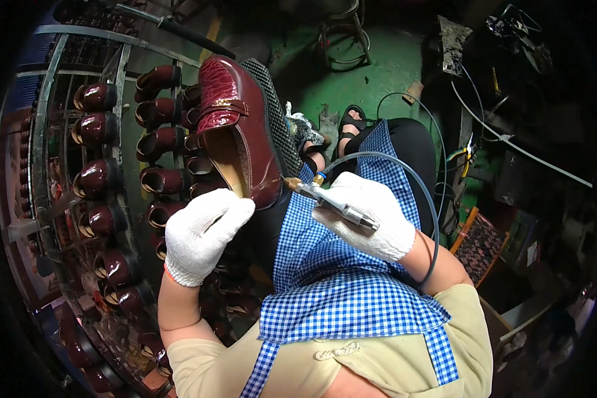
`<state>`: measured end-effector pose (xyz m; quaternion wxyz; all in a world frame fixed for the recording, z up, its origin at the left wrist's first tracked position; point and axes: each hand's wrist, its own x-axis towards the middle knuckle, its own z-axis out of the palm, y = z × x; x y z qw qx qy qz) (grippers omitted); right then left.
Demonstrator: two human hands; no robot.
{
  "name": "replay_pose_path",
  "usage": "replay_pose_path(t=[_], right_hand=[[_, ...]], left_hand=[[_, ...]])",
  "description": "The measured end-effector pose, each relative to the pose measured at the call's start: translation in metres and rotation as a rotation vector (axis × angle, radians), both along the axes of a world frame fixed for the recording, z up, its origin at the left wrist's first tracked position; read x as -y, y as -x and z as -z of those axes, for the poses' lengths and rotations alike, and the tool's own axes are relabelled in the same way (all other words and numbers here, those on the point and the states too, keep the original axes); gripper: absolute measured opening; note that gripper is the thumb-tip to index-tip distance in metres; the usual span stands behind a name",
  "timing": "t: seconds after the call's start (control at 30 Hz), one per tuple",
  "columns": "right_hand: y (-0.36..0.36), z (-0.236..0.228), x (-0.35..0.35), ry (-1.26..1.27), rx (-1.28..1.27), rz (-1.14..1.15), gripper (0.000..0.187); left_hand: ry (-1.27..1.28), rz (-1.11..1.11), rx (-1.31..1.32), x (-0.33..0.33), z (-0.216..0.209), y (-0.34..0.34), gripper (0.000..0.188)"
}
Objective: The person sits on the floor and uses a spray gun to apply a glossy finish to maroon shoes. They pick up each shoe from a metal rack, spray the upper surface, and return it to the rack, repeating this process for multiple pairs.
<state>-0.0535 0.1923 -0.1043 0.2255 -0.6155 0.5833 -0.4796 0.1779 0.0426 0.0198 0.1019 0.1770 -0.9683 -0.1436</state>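
Note:
A glossy burgundy loafer (262, 156) with a crocodile-pattern toe and a dark sole is held up in front of me, heel toward me. My left hand (205, 229), in a white knit glove, pinches the back rim of its opening, the fingertips partly hidden. In my right hand (371, 215), also gloved, is a small metal spray gun (338, 207) with a brass-coloured nozzle. That nozzle points left and sits close beside the shoe's heel; whether it touches I cannot tell. A thin clear air hose (404, 166) rises from the gun and loops over my right wrist.
On my left stands a metal rack (56, 73) holding many similar burgundy shoes (160, 142). A blue checked apron (351, 305) covers my lap. A stool (345, 40) stands on the green floor ahead. Pliers with yellow handles (466, 162) and a woven seat (481, 242) are at right.

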Motion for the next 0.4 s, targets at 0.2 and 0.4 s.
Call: replay_pose_path(t=[0.2,0.4], right_hand=[[0.009,0.000,-0.012,0.031,0.011,0.041,0.019],[0.022,-0.008,-0.020,-0.057,-0.005,0.089,0.017]], left_hand=[[0.205,0.195,0.095,0.011,-0.016,0.037,0.034],[0.123,0.259,0.225,0.021,-0.015,0.064,0.044]])
